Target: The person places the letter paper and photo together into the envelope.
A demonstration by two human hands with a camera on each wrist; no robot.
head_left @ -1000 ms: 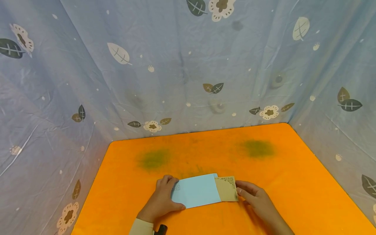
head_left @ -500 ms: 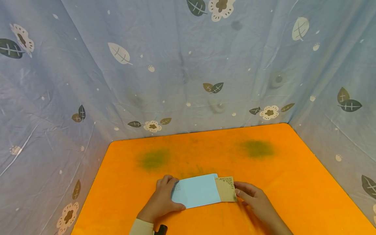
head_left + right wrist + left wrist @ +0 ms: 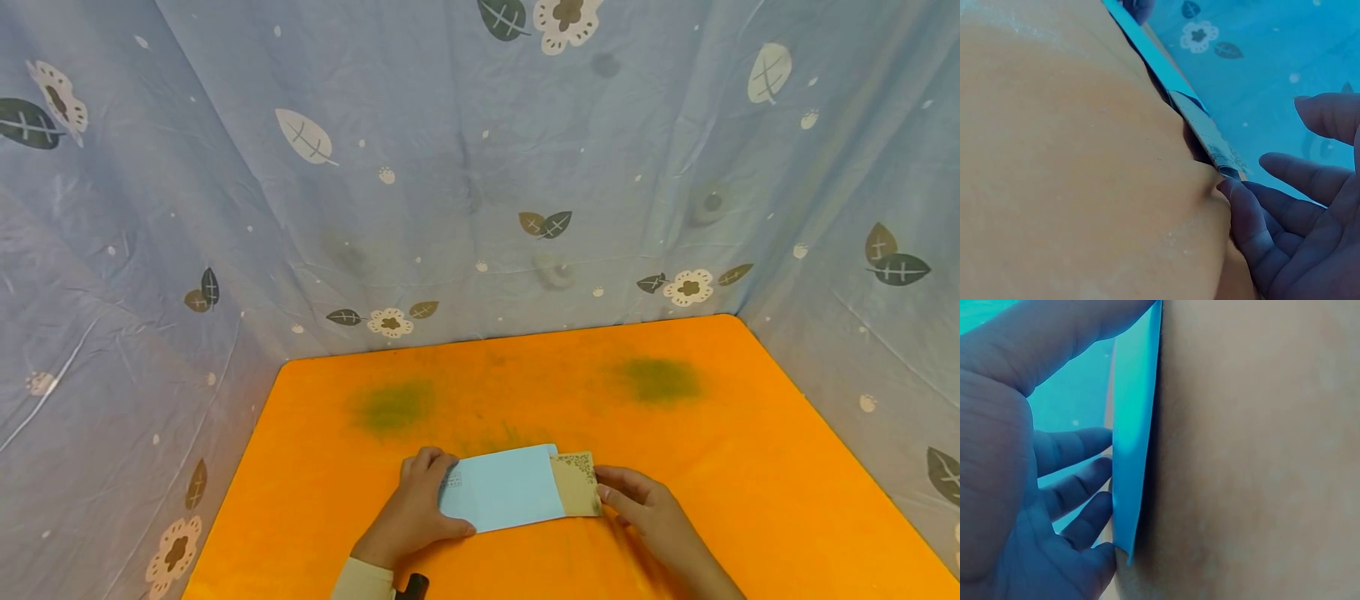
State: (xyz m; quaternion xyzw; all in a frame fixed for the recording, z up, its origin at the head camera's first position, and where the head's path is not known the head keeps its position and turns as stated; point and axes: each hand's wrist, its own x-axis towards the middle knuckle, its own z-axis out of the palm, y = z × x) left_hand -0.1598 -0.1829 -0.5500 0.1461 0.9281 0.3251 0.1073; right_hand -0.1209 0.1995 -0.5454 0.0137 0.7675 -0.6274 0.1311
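Observation:
A light blue envelope (image 3: 506, 490) lies on the orange tabletop with small printed marks near its left end. My left hand (image 3: 420, 504) grips that left end, thumb along the near edge and fingers at the far edge. Out of the envelope's right, open end sticks a tan card (image 3: 576, 485) with a dark speckled pattern along its far right corner; the rest is hidden inside. At the card's outer edge, my right hand (image 3: 645, 508) pinches with thumb and fingers. The right wrist view shows the card (image 3: 1204, 134) running into the envelope (image 3: 1160, 62), slightly bowed.
The orange cloth-covered table (image 3: 510, 383) has two greenish smudges and wrinkles near the right hand. A blue-grey curtain (image 3: 465, 167) with leaves and flowers encloses the back and both sides. A black object (image 3: 414, 587) shows beside the left sleeve.
My right hand has shifted slightly left, and the tan card has slid a little further into the envelope. The left hand and envelope have stayed nearly still.

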